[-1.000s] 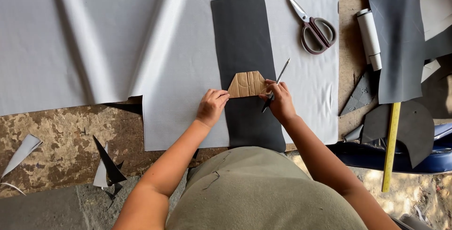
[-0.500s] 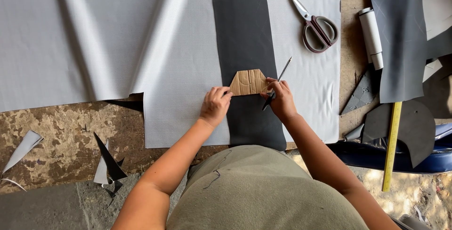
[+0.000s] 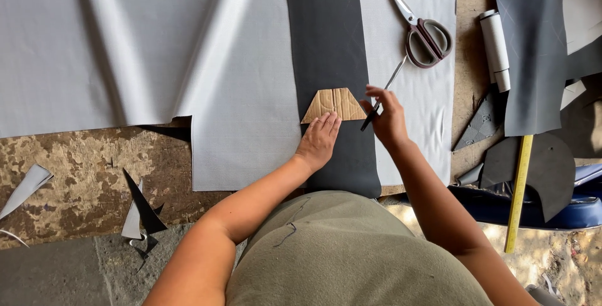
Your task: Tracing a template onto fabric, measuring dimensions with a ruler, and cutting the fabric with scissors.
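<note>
A long dark grey strip of material lies on a light grey sheet. On the strip rests a tan cardboard template shaped like a trapezoid. My left hand lies flat with its fingertips pressing the template's lower edge. My right hand grips a thin pen-like marking tool just right of the template, its tip at the template's right side.
Scissors lie on the sheet to the upper right. A white roll, more dark grey pieces and a yellow ruler sit at the right. Cut scraps lie on the worn brown surface at the lower left.
My left hand has slid down from the template's left side to its lower edge. My right hand has shifted slightly right with the tool, and the whole template now shows.
</note>
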